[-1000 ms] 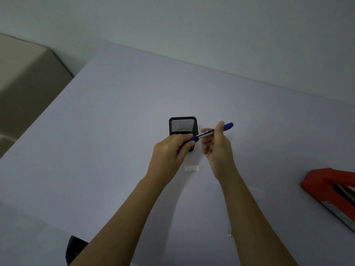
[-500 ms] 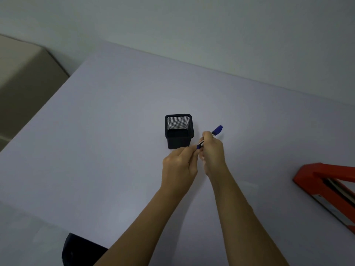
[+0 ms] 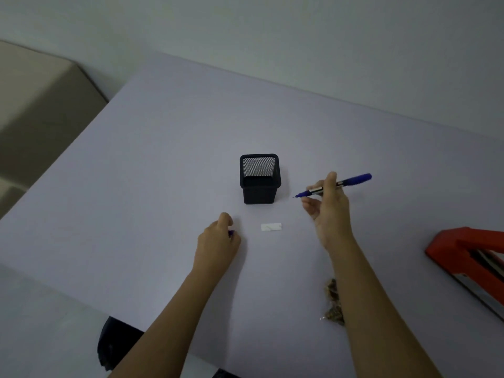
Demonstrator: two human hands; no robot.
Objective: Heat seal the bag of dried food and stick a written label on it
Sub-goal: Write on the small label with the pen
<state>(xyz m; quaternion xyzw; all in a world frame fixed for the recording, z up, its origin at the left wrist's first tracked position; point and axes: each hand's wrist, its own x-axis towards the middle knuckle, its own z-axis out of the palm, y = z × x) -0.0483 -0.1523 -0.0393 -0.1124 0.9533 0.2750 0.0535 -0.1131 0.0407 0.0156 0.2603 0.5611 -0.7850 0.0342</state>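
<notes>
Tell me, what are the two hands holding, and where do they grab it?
Right hand pinches the pen mid-barrel. Left hand closes around something small and blue, probably its cap.

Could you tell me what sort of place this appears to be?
Probably a plain desk set up as a small packing station: a bare pale lavender tabletop against a blank wall, a black wire-mesh pen holder, and a red-framed heat sealer at its right edge.

Dim, flat light; soft shadows; wide-angle bending at edges.
</notes>
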